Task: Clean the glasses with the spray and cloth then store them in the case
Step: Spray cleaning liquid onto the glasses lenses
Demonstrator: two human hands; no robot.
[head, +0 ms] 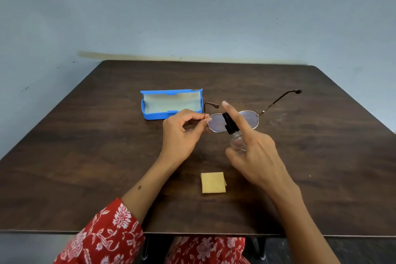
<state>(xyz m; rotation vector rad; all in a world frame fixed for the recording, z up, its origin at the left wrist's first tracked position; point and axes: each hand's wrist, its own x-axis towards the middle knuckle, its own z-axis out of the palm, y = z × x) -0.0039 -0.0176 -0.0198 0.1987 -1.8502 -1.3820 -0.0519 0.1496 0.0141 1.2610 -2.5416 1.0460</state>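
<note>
Thin metal-framed glasses (249,118) with round lenses are held above the table, arms unfolded and pointing away from me. My left hand (182,133) pinches the frame at its left hinge. My right hand (255,152) grips a small clear spray bottle (232,129) with a black nozzle, tilted toward the left lens, index finger raised above the nozzle top. A folded yellow cloth (213,182) lies on the table below my hands. The blue case (171,104) lies open behind my left hand, its pale lining showing, nothing inside it.
The dark wooden table (85,156) stands against a grey-blue wall. Its near edge runs across the bottom of the view, with my red patterned sleeve and lap below it.
</note>
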